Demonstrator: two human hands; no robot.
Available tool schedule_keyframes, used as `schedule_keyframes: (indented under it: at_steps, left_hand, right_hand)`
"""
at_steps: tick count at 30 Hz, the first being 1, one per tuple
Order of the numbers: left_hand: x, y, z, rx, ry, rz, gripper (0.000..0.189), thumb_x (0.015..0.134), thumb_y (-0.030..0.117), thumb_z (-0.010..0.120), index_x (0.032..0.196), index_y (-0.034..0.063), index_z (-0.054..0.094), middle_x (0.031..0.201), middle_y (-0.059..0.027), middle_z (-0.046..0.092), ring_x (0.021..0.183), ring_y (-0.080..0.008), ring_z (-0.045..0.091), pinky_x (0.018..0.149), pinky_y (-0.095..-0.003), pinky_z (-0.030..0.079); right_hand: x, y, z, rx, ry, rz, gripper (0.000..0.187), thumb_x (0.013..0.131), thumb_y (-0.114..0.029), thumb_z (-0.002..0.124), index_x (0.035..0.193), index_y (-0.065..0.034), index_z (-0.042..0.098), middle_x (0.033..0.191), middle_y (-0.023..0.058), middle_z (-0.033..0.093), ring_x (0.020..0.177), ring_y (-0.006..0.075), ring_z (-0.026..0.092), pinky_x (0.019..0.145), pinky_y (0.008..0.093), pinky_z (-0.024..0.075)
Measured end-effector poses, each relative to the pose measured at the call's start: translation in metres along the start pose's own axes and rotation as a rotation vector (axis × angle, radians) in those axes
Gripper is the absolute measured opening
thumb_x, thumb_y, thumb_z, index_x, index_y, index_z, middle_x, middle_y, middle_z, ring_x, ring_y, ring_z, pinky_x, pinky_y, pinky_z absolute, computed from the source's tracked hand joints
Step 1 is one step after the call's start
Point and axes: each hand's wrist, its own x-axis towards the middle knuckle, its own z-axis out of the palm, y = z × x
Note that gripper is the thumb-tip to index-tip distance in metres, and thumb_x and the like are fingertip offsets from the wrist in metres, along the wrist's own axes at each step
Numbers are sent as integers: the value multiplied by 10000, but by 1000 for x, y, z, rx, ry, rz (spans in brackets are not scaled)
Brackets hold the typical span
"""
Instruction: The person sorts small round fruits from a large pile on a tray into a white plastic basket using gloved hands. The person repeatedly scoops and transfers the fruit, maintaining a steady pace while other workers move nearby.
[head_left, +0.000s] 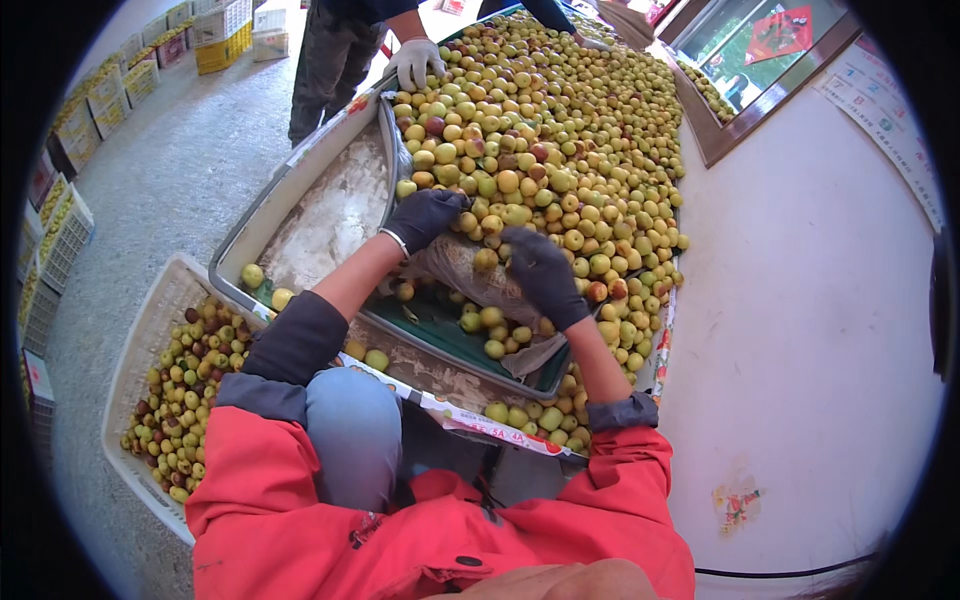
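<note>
A large heap of yellow-green jujubes (555, 157), some blushed red-brown, covers the sorting table before me. My left hand (426, 217), in a dark glove, reaches to the near edge of the heap with its fingertips against the fruit. To its right is my right hand (547, 276), also gloved, slightly blurred and with curled fingers. Whether either hand grips a fruit is hidden. Between and below them lies a crumpled translucent plastic sheet (465, 266). Nearer me, a grey-rimmed tray with a green lining (420, 326) holds several loose jujubes.
A white plastic crate (142, 341) of redder jujubes stands at my left. Across the table's left edge, a co-worker's white-gloved hand (417, 64) rests by the heap. Filled crates (64, 240) line the floor's far left. A white wall (795, 300) bounds the right.
</note>
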Motion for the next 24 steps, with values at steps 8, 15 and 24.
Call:
schedule_keyframes:
  at_steps: [8,15,24]
  left_hand:
    - [-15,30,21,260,119,348,547,812,303,742,1334,202,614,1342,-113,605,1192,-302,592,1019,-451,459]
    - [-10,21,24,281,37,360,587,803,295,742,1363,198,597,1404,-151,554,1265,-321,552,1076,-432,431]
    - [-22,25,17,222,-40,434,307,841,272,701,1107,126,748,1095,-83,709,939,-286,672,853,-394,530]
  right_hand:
    - [32,31,29,-453,-121,457,596,829,-317,712,1332,-68,515,1124,240,666,1040,405,653,876,493,525]
    - [18,23,44,-302,-168,263,460,893,-245,640,1302,-71,525,1207,252,607,1011,432,646,855,510,525]
    - [-34,55,-83,-268,-31,390,232,862,-165,652,1081,-94,686,1061,134,702,890,302,687,822,398,536]
